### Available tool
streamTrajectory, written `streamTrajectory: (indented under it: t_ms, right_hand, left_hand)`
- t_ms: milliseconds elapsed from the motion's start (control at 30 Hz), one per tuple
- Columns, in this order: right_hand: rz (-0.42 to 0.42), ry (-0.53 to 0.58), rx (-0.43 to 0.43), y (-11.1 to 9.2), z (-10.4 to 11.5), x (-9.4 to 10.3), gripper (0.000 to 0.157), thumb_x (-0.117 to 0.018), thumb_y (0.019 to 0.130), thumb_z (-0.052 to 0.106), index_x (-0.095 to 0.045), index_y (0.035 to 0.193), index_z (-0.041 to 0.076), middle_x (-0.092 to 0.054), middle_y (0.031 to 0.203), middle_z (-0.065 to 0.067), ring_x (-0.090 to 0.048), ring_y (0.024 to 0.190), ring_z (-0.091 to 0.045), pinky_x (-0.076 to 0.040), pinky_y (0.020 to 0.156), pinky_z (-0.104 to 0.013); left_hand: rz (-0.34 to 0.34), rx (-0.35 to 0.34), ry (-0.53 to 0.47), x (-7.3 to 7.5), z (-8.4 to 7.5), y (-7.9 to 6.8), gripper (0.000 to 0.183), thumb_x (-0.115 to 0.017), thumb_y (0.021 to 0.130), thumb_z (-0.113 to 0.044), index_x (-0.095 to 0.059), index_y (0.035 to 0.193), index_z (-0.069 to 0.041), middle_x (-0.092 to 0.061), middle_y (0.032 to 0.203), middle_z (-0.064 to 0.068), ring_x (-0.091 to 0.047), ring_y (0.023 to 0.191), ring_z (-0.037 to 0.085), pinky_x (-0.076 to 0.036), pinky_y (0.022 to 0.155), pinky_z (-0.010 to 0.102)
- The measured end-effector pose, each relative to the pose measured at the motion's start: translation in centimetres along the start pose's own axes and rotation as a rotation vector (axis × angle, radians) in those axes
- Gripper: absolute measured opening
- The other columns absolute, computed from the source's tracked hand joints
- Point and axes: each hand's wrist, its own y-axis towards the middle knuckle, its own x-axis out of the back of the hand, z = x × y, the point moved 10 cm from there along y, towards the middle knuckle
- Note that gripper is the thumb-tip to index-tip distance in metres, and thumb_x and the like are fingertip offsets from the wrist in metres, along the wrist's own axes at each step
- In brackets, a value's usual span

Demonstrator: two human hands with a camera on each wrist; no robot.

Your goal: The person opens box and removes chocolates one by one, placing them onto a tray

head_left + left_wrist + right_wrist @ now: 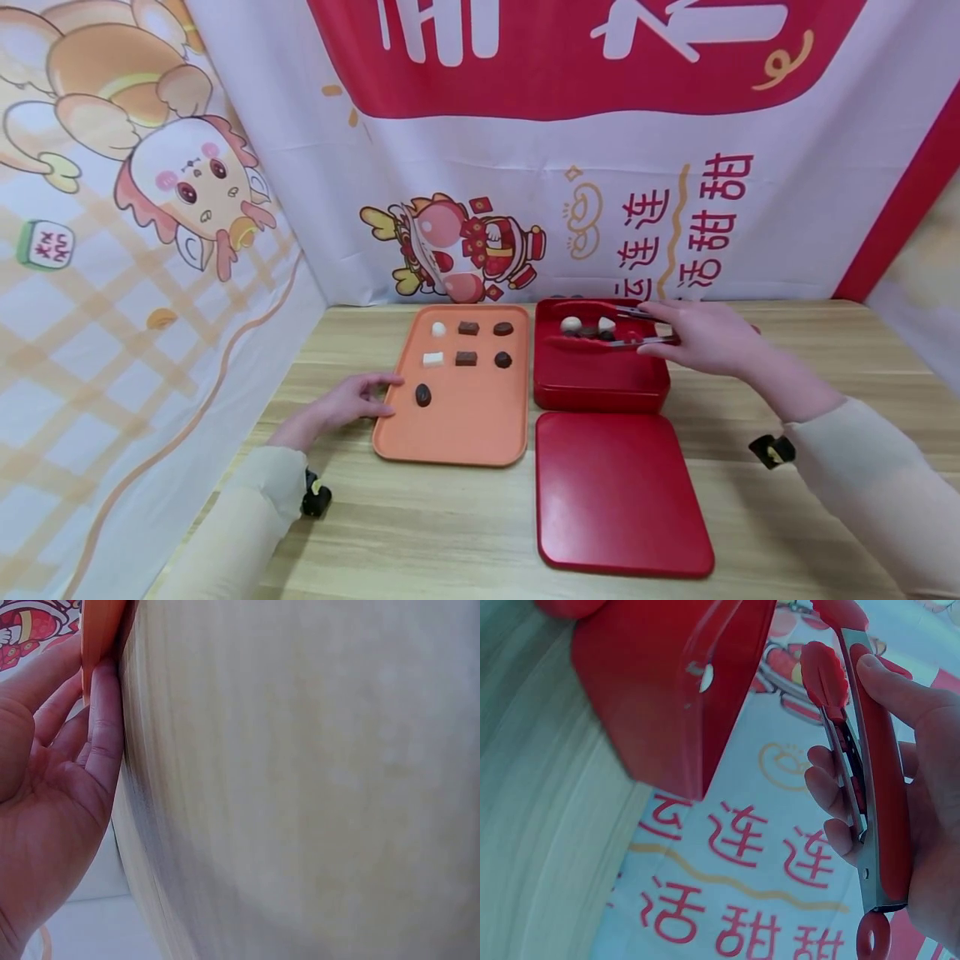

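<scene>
At the left edge of an orange tray [465, 433], my left hand [356, 398] holds the rim between thumb and fingers. The left wrist view shows that hand [64, 772] beside the tray's edge [101, 634], close to the tabletop. Small chocolates sit on the tray, white ones like the block [432, 359] and brown ones like the oval piece [423, 395]. My right hand [701, 335] grips red-tipped tongs [881, 772] over a red box [600, 392]. The tong arms are spread, with white and dark chocolates [572, 325] between them in the head view.
A red lid [622, 492] lies flat in front of the box. The wooden tabletop [420, 533] runs up to a printed cloth [480, 150] at the back, and another printed cloth [112, 333] covers the left side.
</scene>
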Motion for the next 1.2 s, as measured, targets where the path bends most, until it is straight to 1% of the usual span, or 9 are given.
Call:
streamTrajectory:
  t_ms: [167, 300, 367, 567, 767, 900, 1000, 1033, 1200]
  right_hand:
    - [-0.008, -0.022, 0.024, 0.0, -0.7, -0.5, 0.070, -0.075, 0.083, 0.040, -0.054, 0.136, 0.000, -0.057, 0.129, -0.023, -0.056, 0.113, -0.039, -0.047, 0.087, -0.055]
    - [-0.023, -0.041, 0.042, 0.3, -1.1, -1.2, 0.070, -0.078, 0.081, 0.039, -0.056, 0.134, -0.001, -0.059, 0.126, -0.023, -0.058, 0.111, -0.039, -0.048, 0.086, -0.054]
    - [-0.021, -0.051, 0.046, 0.6, -1.3, -1.6, 0.070, -0.079, 0.080, 0.038, -0.057, 0.133, -0.003, -0.061, 0.123, -0.023, -0.059, 0.108, -0.038, -0.048, 0.085, -0.054]
    - [0.019, -0.066, 0.027, 1.4, -2.0, -3.0, 0.067, -0.078, 0.081, 0.039, -0.059, 0.129, -0.004, -0.066, 0.109, -0.019, -0.062, 0.096, -0.034, -0.050, 0.079, -0.052]
    - [0.064, -0.063, -0.003, 2.0, -2.1, -3.6, 0.069, -0.076, 0.082, 0.041, -0.057, 0.132, -0.003, -0.064, 0.115, -0.022, -0.060, 0.102, -0.037, -0.048, 0.083, -0.054]
    - [0.080, -0.072, 0.001, 2.4, -1.9, -3.8, 0.069, -0.076, 0.082, 0.041, -0.057, 0.132, -0.003, -0.065, 0.112, -0.019, -0.060, 0.099, -0.034, -0.049, 0.081, -0.051]
    - [0.093, -0.084, -0.002, 2.6, -1.9, -4.2, 0.069, -0.075, 0.083, 0.042, -0.057, 0.132, -0.003, -0.065, 0.110, -0.018, -0.061, 0.098, -0.033, -0.049, 0.080, -0.050]
    - [0.097, -0.083, -0.004, 2.7, -2.0, -4.2, 0.069, -0.075, 0.083, 0.043, -0.058, 0.132, -0.002, -0.066, 0.109, -0.017, -0.061, 0.098, -0.032, -0.049, 0.080, -0.050]
    - [0.095, -0.074, 0.017, 2.7, -1.9, -4.4, 0.065, -0.076, 0.081, 0.042, -0.062, 0.128, 0.000, -0.067, 0.105, -0.015, -0.062, 0.091, -0.029, -0.049, 0.076, -0.048]
  left_hand:
    - [-0.006, -0.004, 0.009, 0.0, -0.1, 0.0, 0.058, -0.077, 0.085, -0.020, -0.055, 0.137, -0.009, -0.044, 0.081, 0.005, -0.040, 0.071, 0.019, -0.038, 0.061, 0.028]
    - [-0.006, -0.019, 0.009, 0.0, -0.1, 0.0, 0.058, -0.076, 0.085, -0.019, -0.054, 0.137, -0.006, -0.042, 0.078, 0.005, -0.039, 0.069, 0.019, -0.037, 0.060, 0.028]
    - [-0.006, -0.015, 0.006, 0.0, -0.1, 0.0, 0.058, -0.076, 0.085, -0.019, -0.055, 0.137, -0.006, -0.043, 0.078, 0.005, -0.039, 0.070, 0.019, -0.037, 0.060, 0.028]
    - [-0.004, 0.017, 0.019, -0.1, 0.1, 0.0, 0.058, -0.077, 0.085, -0.020, -0.055, 0.137, -0.010, -0.047, 0.083, 0.007, -0.041, 0.071, 0.020, -0.039, 0.061, 0.029]
    - [-0.002, 0.008, 0.016, -0.1, -0.3, -0.1, 0.058, -0.076, 0.086, -0.019, -0.054, 0.138, -0.009, -0.051, 0.094, 0.008, -0.041, 0.074, 0.021, -0.039, 0.064, 0.031]
    - [-0.004, 0.005, 0.013, -0.1, -0.3, 0.0, 0.058, -0.076, 0.085, -0.019, -0.054, 0.138, -0.008, -0.048, 0.090, 0.008, -0.040, 0.074, 0.021, -0.038, 0.063, 0.030]
    - [0.001, -0.005, 0.005, 0.0, -0.3, 0.0, 0.058, -0.075, 0.086, -0.017, -0.053, 0.138, -0.005, -0.046, 0.086, 0.008, -0.040, 0.073, 0.020, -0.038, 0.062, 0.029]
    - [0.006, -0.007, 0.001, 0.0, -0.8, -0.2, 0.058, -0.075, 0.086, -0.015, -0.052, 0.138, -0.003, -0.046, 0.085, 0.009, -0.040, 0.072, 0.020, -0.038, 0.061, 0.029]
    - [0.006, -0.003, 0.001, 0.0, -0.8, -0.2, 0.058, -0.075, 0.086, -0.016, -0.053, 0.138, -0.004, -0.046, 0.085, 0.009, -0.040, 0.072, 0.020, -0.038, 0.060, 0.028]
